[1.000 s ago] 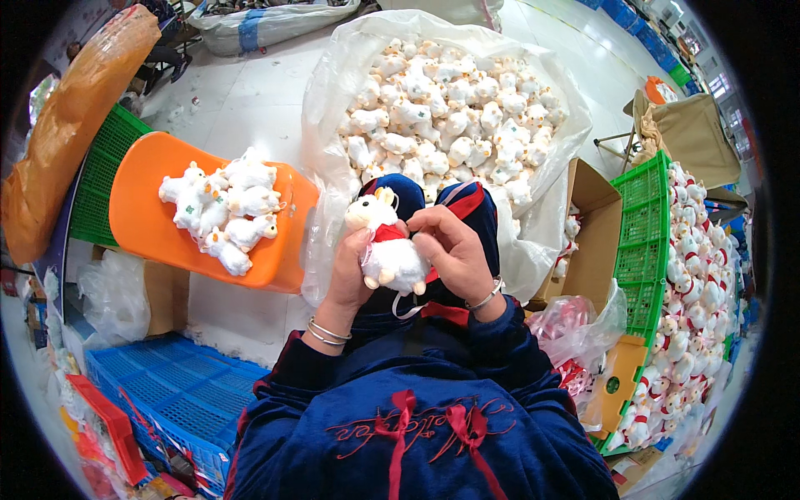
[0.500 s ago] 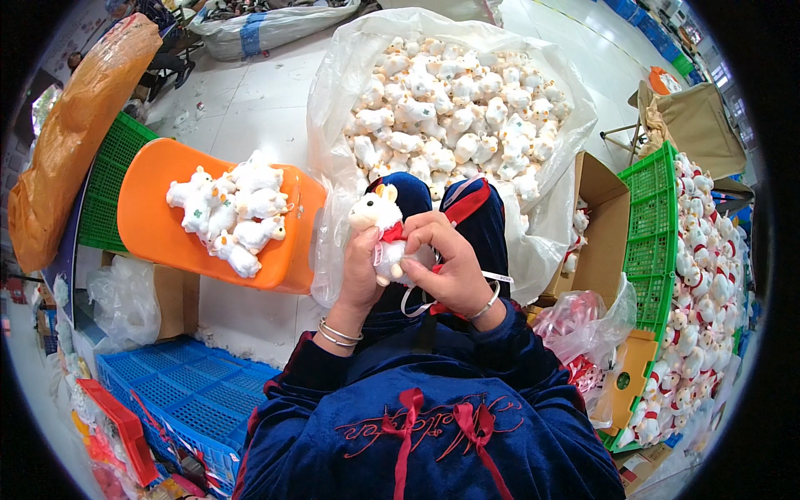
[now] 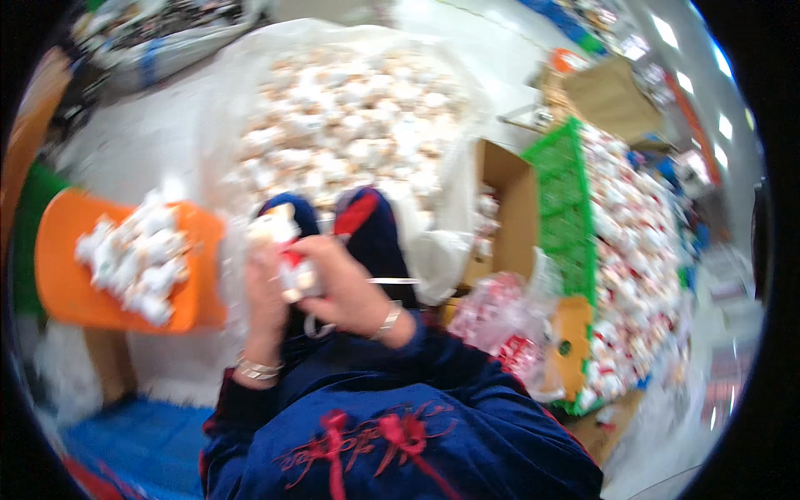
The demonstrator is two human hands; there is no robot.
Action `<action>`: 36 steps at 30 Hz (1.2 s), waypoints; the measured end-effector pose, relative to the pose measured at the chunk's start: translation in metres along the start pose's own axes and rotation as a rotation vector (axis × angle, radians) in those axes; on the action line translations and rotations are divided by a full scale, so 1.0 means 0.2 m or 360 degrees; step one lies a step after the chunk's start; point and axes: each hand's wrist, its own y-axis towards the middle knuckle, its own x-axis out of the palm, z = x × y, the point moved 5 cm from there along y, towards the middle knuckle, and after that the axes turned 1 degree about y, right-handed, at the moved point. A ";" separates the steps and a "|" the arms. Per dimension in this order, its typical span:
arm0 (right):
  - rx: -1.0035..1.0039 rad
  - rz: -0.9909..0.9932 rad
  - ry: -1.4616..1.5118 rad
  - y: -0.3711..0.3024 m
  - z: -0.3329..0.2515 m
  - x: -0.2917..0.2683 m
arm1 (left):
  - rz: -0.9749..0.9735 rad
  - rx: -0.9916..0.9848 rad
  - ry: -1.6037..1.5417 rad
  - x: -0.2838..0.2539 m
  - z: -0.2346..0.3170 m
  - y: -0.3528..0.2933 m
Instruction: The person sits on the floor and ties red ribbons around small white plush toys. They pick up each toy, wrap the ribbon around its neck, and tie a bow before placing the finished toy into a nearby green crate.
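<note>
Over my lap I hold a small white plush animal toy (image 3: 279, 223) with a red scarf at its neck. My left hand (image 3: 265, 292) is closed around its side, and my right hand (image 3: 337, 279) grips it at the scarf and lower body. Motion blur hides the exact finger positions. A thin white strap (image 3: 392, 281) shows by my right wrist. To my left, a pile of similar white plush toys (image 3: 137, 258) lies on an orange stool (image 3: 62, 267). Beyond my knees, a large translucent bag (image 3: 442, 258) holds many more plush toys (image 3: 350, 117).
To my right stand an open cardboard box (image 3: 512, 179) and a green crate (image 3: 554, 200), beside a heap of white toys with red scarves (image 3: 629, 275). A clear bag of red pieces (image 3: 500, 321) lies nearer me. A blue crate (image 3: 137, 442) sits at lower left.
My view has swung to the right, so the surroundings appear shifted left and blurred. Both hands keep hold of the plush toy.
</note>
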 end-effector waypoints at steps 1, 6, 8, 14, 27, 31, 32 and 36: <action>0.0035 0.0051 -0.0025 -0.02 0.00 -0.01 | -0.0001 0.0061 0.0072 0.01 -0.02 0.00; 0.0316 0.0238 0.0146 -0.10 0.09 -0.17 | -0.0401 -0.0342 -0.0341 0.12 -0.04 0.04; 0.0678 0.0370 0.0245 -0.15 0.12 -0.34 | -0.0520 -0.0407 -0.0329 0.14 -0.08 0.02; 0.0780 0.0833 -0.0121 -0.36 0.19 -0.90 | -0.0353 -0.0502 -0.0297 0.09 -0.03 0.04; 0.1078 0.0403 -0.0424 -0.45 0.41 -0.81 | -0.0284 -0.0501 -0.0072 0.01 -0.10 0.06; 0.0207 -0.0265 -0.0559 -0.30 0.24 -0.30 | -0.0311 -0.0498 -0.0121 -0.02 -0.21 0.05; 0.0198 -0.0276 -0.0626 -0.30 0.21 -0.21 | -0.0305 -0.0490 -0.0146 -0.02 -0.20 0.05; 0.0331 -0.0818 -0.1047 -0.37 0.35 0.07 | -0.0294 -0.0471 -0.0191 0.00 -0.18 0.03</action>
